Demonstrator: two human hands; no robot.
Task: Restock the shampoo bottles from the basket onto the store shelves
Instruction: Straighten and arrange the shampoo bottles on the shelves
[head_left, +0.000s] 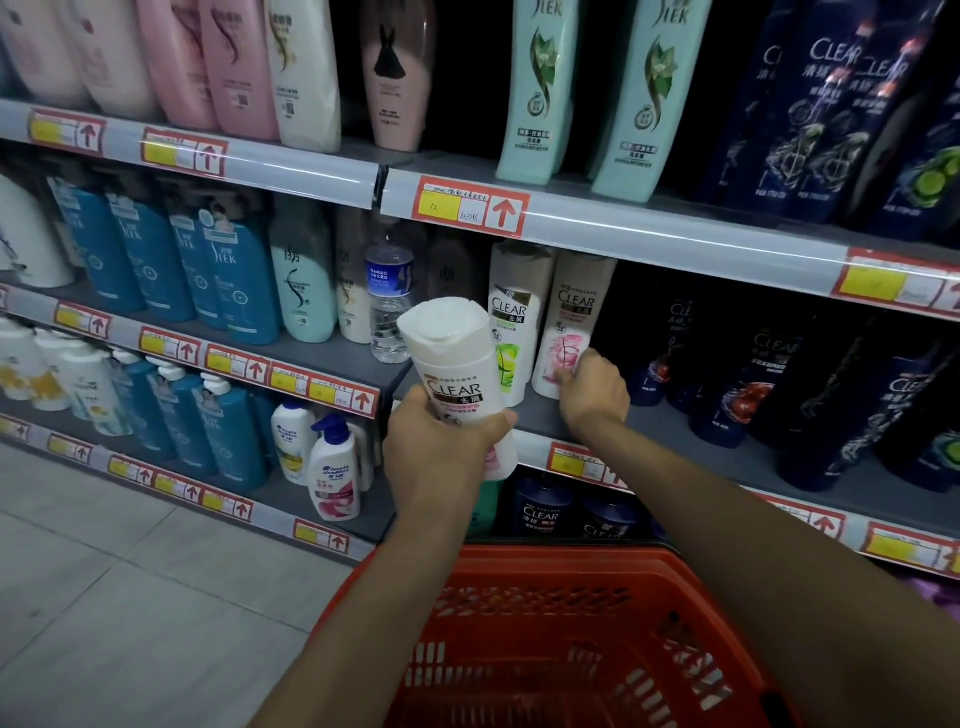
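So far: pink-label bottle (569, 332) stands on the shelf (535, 418), our right hand (592, 389) gripping its base.
Pending: our left hand (441, 452) holds a second bottle (452, 374), just left, unplaced.
Basket (519, 564): near us; no bottles visible.

Tilted white shampoo bottle (457, 384); red basket (545, 564)
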